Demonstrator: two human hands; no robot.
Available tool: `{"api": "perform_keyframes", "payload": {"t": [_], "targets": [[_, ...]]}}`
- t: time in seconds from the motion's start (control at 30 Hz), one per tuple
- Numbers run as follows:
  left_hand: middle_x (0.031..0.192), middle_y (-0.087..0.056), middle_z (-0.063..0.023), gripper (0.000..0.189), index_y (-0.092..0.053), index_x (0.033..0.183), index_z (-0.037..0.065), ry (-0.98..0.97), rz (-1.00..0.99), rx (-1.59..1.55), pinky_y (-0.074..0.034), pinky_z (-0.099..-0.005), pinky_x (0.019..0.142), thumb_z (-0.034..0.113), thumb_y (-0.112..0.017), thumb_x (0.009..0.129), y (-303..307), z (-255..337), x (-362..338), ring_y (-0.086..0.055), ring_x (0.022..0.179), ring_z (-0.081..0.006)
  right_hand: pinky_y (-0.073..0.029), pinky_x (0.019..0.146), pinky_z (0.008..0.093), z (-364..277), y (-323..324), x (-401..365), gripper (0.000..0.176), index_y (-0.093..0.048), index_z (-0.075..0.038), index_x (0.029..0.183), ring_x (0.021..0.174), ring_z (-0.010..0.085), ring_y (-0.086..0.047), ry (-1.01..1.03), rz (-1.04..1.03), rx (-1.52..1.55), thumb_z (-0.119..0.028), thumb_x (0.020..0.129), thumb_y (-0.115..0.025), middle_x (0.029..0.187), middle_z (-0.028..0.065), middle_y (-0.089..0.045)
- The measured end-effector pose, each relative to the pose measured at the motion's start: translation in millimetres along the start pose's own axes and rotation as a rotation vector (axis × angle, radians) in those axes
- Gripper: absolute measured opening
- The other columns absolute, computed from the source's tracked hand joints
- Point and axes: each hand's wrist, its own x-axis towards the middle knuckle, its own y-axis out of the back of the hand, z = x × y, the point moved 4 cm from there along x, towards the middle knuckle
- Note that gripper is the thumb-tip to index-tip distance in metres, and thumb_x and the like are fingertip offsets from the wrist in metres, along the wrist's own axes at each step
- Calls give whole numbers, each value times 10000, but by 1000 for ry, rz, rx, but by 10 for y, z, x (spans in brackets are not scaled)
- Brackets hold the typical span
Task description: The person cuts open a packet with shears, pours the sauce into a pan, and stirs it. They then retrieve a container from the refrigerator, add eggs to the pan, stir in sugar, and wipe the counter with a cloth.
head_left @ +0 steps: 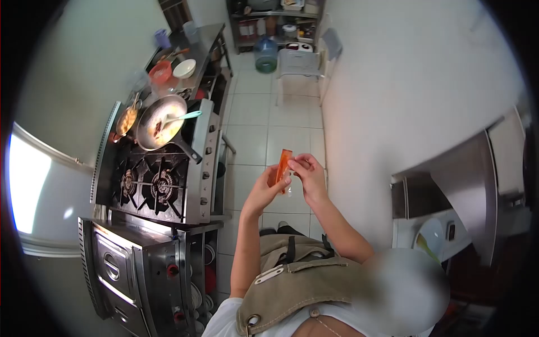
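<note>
A narrow orange-red packet (286, 158) with a clear lower end is held upright in front of my body, above the tiled floor. My left hand (269, 188) is closed round its lower part, the thumb lying across it. The fingertips of my right hand (308, 175) pinch its right edge near the top. Away to the left, a frying pan (163, 121) with reddish-brown food sits on the stove, and a spatula with a light turquoise handle (188, 115) rests in it.
The gas stove (203, 185) stands left, with a smaller pan of food (128, 119) at its back. Beyond are a red bowl (160, 71) and a white bowl (185, 68). A folding chair (300, 63) and water jug (265, 55) stand ahead. A wall runs along the right.
</note>
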Motion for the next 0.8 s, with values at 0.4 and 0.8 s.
{"api": "perform_keyframes", "payload": {"t": [0.4, 0.8], "targets": [[781, -562, 9, 284, -587, 1052, -25, 43, -437, 224, -388, -218, 600, 90, -610, 793, -1974, -968, -1290, -483, 689, -56, -461, 675, 224, -112, 1862, -2496, 378, -438, -14, 1078, 819, 85, -559, 416, 524, -194, -3, 773, -660, 985, 74, -552], [864, -601, -81, 564, -361, 1245, 5, 188, -973, 277, -437, -236, 608, -20, -632, 751, -4339, -1946, -2805, -561, 726, -104, -446, 849, 291, -115, 3701, -5118, 399, -362, -49, 1160, 947, 158, -569, 382, 789, 241, 24, 823, -563, 1074, 141, -585]]}}
